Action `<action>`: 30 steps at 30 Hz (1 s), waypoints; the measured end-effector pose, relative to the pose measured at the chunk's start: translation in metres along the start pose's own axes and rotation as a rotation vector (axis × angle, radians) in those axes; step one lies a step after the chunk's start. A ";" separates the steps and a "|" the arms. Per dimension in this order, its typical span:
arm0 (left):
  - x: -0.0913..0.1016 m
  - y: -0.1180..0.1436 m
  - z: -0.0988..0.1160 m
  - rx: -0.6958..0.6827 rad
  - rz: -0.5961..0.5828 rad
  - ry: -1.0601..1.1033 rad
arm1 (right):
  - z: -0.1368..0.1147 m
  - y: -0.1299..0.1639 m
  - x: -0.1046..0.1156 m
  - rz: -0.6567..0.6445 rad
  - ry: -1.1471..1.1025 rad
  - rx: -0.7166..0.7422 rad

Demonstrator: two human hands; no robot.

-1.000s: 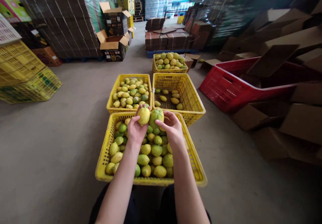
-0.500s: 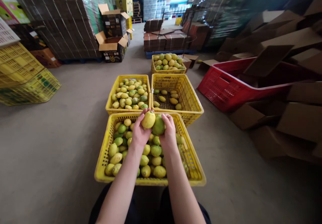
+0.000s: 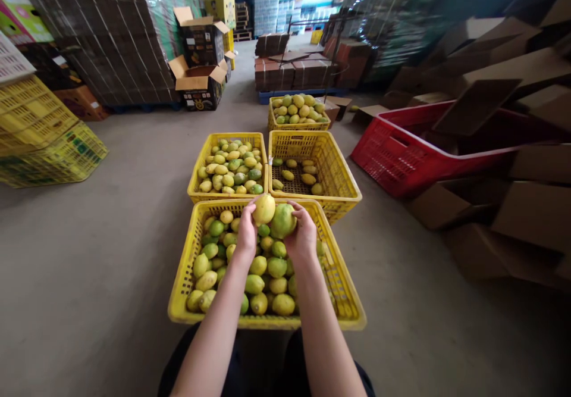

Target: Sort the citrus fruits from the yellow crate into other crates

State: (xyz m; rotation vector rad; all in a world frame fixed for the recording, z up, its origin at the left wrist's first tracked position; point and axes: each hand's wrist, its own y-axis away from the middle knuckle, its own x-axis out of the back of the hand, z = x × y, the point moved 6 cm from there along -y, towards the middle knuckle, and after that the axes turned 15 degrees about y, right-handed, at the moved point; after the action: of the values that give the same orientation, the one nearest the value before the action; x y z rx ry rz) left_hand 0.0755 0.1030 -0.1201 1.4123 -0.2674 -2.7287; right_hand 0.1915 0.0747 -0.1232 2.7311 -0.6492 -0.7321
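Warehouse with a grey concrete floor (image 3: 89, 254)

Wrapped pallet stacks (image 3: 116, 34) are seen at the back left, flattened cardboard boxes (image 3: 513, 206) are heaped at right, and daylight enters far behind.

Yellow lemon (image 3: 264, 208): oval, smooth, uniformly yellow, held raised above the far edge of the nearest fruit-filled yellow crate (image 3: 187, 266). Green-yellow lemon (image 3: 282, 221): larger, rounder, mottled green with a yellowish patch, held just right of the yellow lemon, touching it, at the same height.
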 end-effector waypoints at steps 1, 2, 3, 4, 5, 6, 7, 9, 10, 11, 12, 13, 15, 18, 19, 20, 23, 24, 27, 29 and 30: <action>0.003 -0.001 0.002 -0.013 0.007 -0.039 | -0.001 0.000 0.002 0.019 0.028 0.011; 0.004 -0.002 0.003 -0.019 0.007 -0.067 | -0.003 0.000 0.003 0.041 0.053 0.036; 0.005 -0.002 0.004 -0.014 -0.001 -0.079 | -0.006 0.000 0.005 0.066 0.070 0.070; 0.005 -0.002 0.005 0.000 -0.012 -0.073 | -0.009 0.000 0.006 0.090 0.079 0.106; 0.004 -0.002 0.005 0.019 -0.019 -0.055 | -0.011 0.000 0.007 0.110 0.076 0.139; 0.002 -0.001 0.005 0.035 -0.022 -0.029 | -0.013 0.000 0.007 0.115 0.066 0.164; 0.001 -0.001 0.005 0.043 -0.023 -0.001 | -0.014 0.000 0.006 0.101 0.055 0.179; -0.003 0.001 0.006 0.033 -0.025 0.044 | -0.015 -0.002 0.002 0.028 0.042 0.187; -0.005 0.001 0.006 0.019 -0.026 0.060 | -0.014 -0.002 -0.001 -0.013 0.039 0.183; -0.007 0.002 0.007 0.008 -0.030 0.074 | -0.013 -0.001 -0.003 -0.044 0.040 0.178; -0.009 0.003 0.006 0.007 -0.034 0.088 | -0.012 0.000 -0.005 -0.059 0.043 0.172; -0.011 0.003 0.005 0.015 -0.033 0.107 | -0.010 0.001 -0.007 -0.058 0.044 0.167; -0.013 0.005 0.003 0.052 0.002 0.158 | -0.006 0.002 -0.010 -0.048 0.043 0.157; -0.012 0.009 0.002 0.092 0.090 0.249 | 0.000 0.001 -0.013 -0.029 0.029 0.142; -0.011 0.009 0.003 0.099 0.109 0.273 | 0.003 0.000 -0.013 -0.026 0.014 0.121; -0.011 0.010 0.003 0.109 0.120 0.293 | 0.006 -0.003 -0.012 -0.033 -0.013 0.089; -0.009 0.009 0.005 0.133 0.129 0.361 | 0.009 -0.009 -0.010 -0.110 -0.152 -0.004; -0.008 0.009 0.006 0.139 0.124 0.382 | 0.008 -0.010 -0.009 -0.140 -0.203 -0.015; -0.007 0.006 0.006 0.151 0.090 0.398 | -0.001 -0.011 -0.006 -0.187 -0.290 0.019; -0.006 0.005 0.005 0.154 0.087 0.368 | -0.005 -0.009 -0.005 -0.183 -0.296 0.039; -0.005 0.004 0.004 0.149 0.096 0.350 | -0.005 -0.008 -0.005 -0.171 -0.291 0.039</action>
State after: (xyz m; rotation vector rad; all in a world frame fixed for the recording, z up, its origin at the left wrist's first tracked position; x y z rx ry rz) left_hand 0.0745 0.0998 -0.1132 1.8278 -0.5084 -2.3739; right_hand 0.1930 0.0845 -0.1190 2.7651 -0.4930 -1.1846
